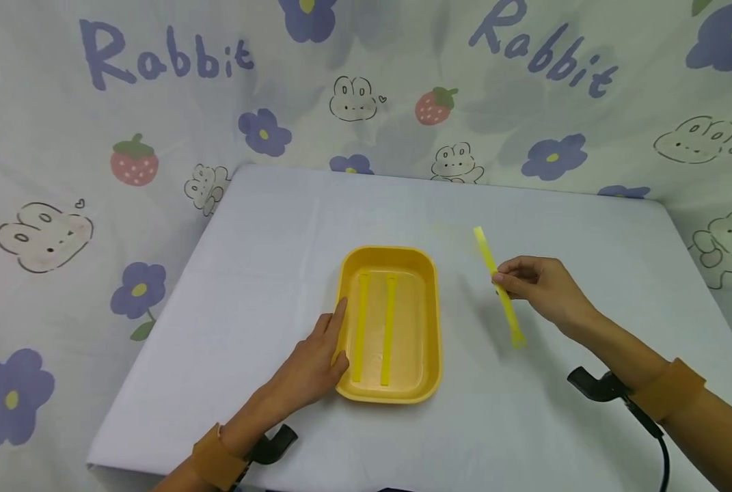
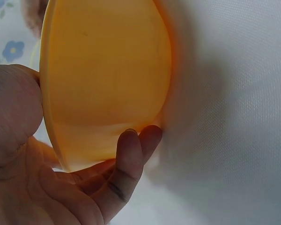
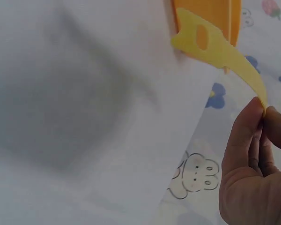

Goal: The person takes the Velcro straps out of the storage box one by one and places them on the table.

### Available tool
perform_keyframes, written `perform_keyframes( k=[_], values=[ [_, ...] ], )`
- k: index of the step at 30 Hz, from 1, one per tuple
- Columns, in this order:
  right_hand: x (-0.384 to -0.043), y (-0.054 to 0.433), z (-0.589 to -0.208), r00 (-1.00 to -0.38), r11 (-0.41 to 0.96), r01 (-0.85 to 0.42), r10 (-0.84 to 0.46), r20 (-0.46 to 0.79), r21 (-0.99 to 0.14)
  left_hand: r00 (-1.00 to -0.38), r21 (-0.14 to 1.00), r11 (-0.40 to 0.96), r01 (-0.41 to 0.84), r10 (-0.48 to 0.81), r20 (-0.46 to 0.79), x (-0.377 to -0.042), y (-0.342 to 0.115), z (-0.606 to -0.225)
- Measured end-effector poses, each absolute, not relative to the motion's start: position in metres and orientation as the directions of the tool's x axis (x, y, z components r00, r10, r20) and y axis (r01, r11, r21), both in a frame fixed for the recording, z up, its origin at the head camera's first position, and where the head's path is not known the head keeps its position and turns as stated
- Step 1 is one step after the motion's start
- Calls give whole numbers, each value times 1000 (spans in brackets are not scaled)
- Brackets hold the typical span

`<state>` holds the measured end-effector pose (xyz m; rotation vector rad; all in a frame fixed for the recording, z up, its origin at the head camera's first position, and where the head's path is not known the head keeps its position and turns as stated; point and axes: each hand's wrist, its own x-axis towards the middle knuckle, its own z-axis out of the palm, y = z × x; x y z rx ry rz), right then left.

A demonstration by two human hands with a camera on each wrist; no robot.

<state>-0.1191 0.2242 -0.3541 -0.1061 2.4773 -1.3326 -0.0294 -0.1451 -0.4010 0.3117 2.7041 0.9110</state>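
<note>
A shallow yellow plastic tray (image 1: 427, 383) with rounded corners stands on the white table. Two yellow cable-tie straps lie lengthwise inside it, a left strap (image 1: 361, 328) and a right strap (image 1: 389, 331). At the tray's left side, my left hand (image 1: 316, 359) grips the rim; in the left wrist view, fingers (image 2: 129, 154) rest against the outer wall. To the right of the tray, my right hand (image 1: 540, 287) pinches a third yellow cable-tie strap (image 1: 484, 246) between thumb and fingers. Its wide, slotted head (image 3: 192, 37) points down toward the table and the strap bends slightly.
A white cloth covers the table (image 1: 267, 225). Behind it hangs a curtain (image 1: 181, 109) printed with rabbits, flowers and strawberries. Each wrist wears a brown band with a black camera, and a black cable (image 1: 665, 458) trails from the right one.
</note>
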Motion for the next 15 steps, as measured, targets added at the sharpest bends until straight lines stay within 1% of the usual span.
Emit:
perform_keyframes(
  k=[7,15],
  values=[
    [-119,247,-375,-925,479,242,-148,-349,-844,-939,621,775,120,292,-183,-29,-146,-401],
    [-115,258,-399,-896,420,338,-130,-424,-842,-941,623,773,121,289,-176,-29,-145,-398]
  ],
)
